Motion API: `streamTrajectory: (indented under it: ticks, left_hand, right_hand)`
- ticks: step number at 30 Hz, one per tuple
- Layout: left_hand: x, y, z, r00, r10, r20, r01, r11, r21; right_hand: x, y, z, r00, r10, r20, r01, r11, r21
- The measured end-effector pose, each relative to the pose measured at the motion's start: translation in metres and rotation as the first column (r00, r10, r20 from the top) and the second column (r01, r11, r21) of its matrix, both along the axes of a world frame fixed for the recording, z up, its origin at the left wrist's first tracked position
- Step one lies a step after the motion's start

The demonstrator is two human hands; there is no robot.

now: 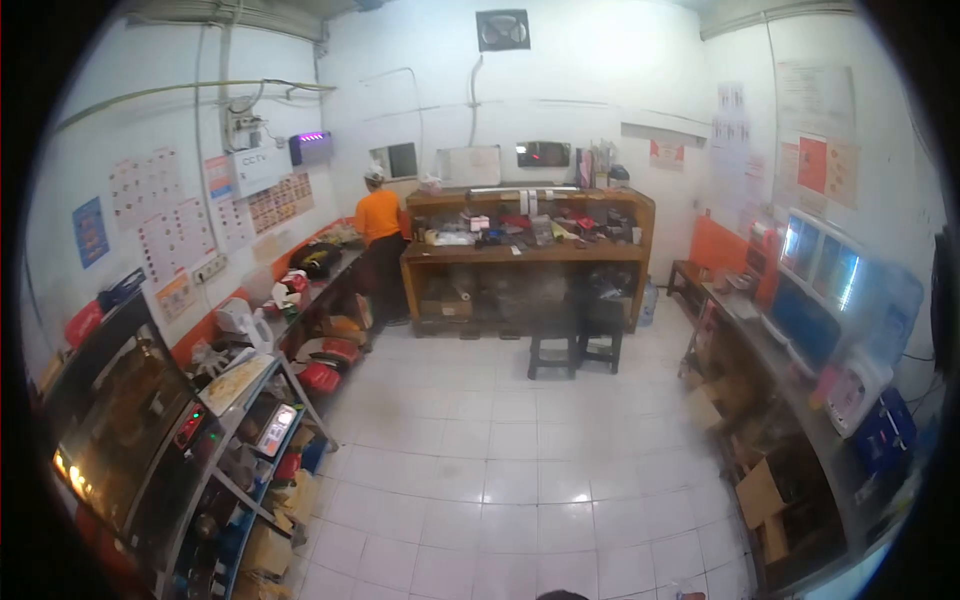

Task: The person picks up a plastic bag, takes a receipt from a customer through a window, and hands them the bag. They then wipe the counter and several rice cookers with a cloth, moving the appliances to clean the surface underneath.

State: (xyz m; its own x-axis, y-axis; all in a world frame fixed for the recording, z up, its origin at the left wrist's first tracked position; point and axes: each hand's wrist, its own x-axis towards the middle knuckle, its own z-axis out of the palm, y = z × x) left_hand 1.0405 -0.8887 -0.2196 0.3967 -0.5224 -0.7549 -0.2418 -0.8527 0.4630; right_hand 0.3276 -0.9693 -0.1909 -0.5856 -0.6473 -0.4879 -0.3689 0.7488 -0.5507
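Note:
Neither my left hand nor my right hand shows in the head view. At the bottom edge, a dark rounded shape [563, 595] is cut off by the frame, and I cannot make out what it is. A small reddish thing [690, 596] lies to its right, also mostly cut off. Ahead across the white tiled floor [470, 440] stands a wooden counter [525, 254] with shelves full of mixed items. Two dark stools [553, 350] stand in front of it.
A person in an orange top [379, 214] stands at the back left, facing away. Along the left run a glass display case [120, 420], a digital scale [277, 428] and a loaded shelf rack. A long table [800, 410] on the right holds a blue-and-white container [803, 325], with cardboard boxes [760, 492] below.

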Motion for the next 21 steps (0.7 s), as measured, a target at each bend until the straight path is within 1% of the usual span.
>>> streamTrajectory:
  ticks: [1, 2, 3, 4, 5, 6, 8, 9, 11, 12, 13, 14, 15, 16, 17, 18, 19, 20, 21]
  left_hand:
    - [0.025, -0.037, -0.015, 0.982, -0.159, 0.106, 0.16, 0.987, -0.001]
    - [0.049, -0.078, -0.026, 0.88, -0.392, 0.27, 0.399, 0.917, 0.032]
    - [0.069, -0.125, -0.036, 0.753, -0.514, 0.411, 0.545, 0.837, 0.049]
    - [0.087, -0.173, -0.038, 0.683, -0.527, 0.506, 0.593, 0.804, 0.036]
    - [0.091, -0.215, -0.03, 0.844, -0.283, 0.457, 0.381, 0.914, -0.138]
    - [0.094, -0.259, -0.012, 0.931, -0.012, 0.364, 0.141, 0.934, -0.328]
    - [0.095, -0.344, 0.001, 0.937, 0.028, 0.349, 0.121, 0.909, -0.399]
    - [0.094, -0.379, -0.004, 0.94, 0.048, 0.337, 0.107, 0.898, -0.427]
    - [0.075, -0.439, -0.017, 0.973, 0.049, 0.226, 0.055, 0.9, -0.433]
    - [0.065, -0.46, -0.022, 0.984, 0.047, 0.17, 0.03, 0.906, -0.423]
    - [0.053, -0.481, -0.026, 0.998, 0.066, 0.026, -0.051, 0.92, -0.387]
    - [0.033, -0.501, -0.026, 0.989, 0.091, -0.119, -0.127, 0.93, -0.345]
    - [0.017, -0.521, -0.029, 0.967, 0.077, -0.243, -0.152, 0.939, -0.307]
    - [0.007, -0.536, -0.029, 0.93, 0.068, -0.362, -0.171, 0.949, -0.263]
    - [-0.001, -0.548, -0.027, 0.931, -0.015, -0.364, -0.096, 0.953, -0.286]
    - [-0.011, -0.559, -0.019, 0.924, -0.097, -0.37, -0.023, 0.952, -0.306]
    - [-0.017, -0.571, -0.011, 0.909, -0.18, -0.376, 0.049, 0.942, -0.332]
    - [-0.018, -0.585, -0.004, 0.9, -0.127, -0.417, -0.018, 0.944, -0.328]
    - [-0.016, -0.607, 0.001, 0.887, -0.078, -0.455, -0.087, 0.94, -0.329]
  right_hand:
    - [0.009, -0.014, 0.003, 1.0, -0.021, 0.015, 0.021, 1.0, -0.005]
    - [0.017, -0.031, 0.004, 0.999, -0.038, 0.029, 0.038, 0.999, -0.013]
    - [0.026, -0.052, 0.006, 0.997, -0.052, 0.049, 0.053, 0.998, -0.024]
    - [0.031, -0.075, -0.002, 0.995, -0.071, 0.066, 0.074, 0.996, -0.042]
    - [0.035, -0.102, -0.01, 0.992, -0.089, 0.086, 0.094, 0.994, -0.053]
    - [0.04, -0.131, -0.02, 0.989, -0.101, 0.108, 0.109, 0.992, -0.065]
    - [0.046, -0.198, -0.045, 0.981, -0.114, 0.16, 0.131, 0.986, -0.105]
    - [0.049, -0.237, -0.061, 0.975, -0.107, 0.194, 0.134, 0.982, -0.133]
    - [0.051, -0.335, -0.1, 0.953, -0.058, 0.299, 0.132, 0.963, -0.235]
    - [0.082, -0.374, -0.06, 0.941, 0.015, 0.338, 0.073, 0.967, -0.246]
    - [0.116, -0.413, -0.013, 0.922, 0.087, 0.377, 0.015, 0.966, -0.26]
    - [0.138, -0.457, -0.014, 0.874, 0.167, 0.455, -0.002, 0.94, -0.341]
    - [0.161, -0.5, -0.01, 0.81, 0.249, 0.531, -0.008, 0.909, -0.416]
    - [0.195, -0.539, 0.029, 0.821, 0.326, 0.469, -0.141, 0.911, -0.387]
    - [0.228, -0.571, 0.056, 0.676, 0.407, 0.614, -0.1, 0.877, -0.47]
    - [0.257, -0.603, 0.081, 0.573, 0.489, 0.658, -0.186, 0.859, -0.477]
    - [0.287, -0.635, 0.096, 0.535, 0.522, 0.664, -0.246, 0.848, -0.469]
    - [0.317, -0.668, 0.112, 0.494, 0.558, 0.666, -0.304, 0.829, -0.469]
    - [0.344, -0.696, 0.141, 0.402, 0.599, 0.693, -0.344, 0.8, -0.492]
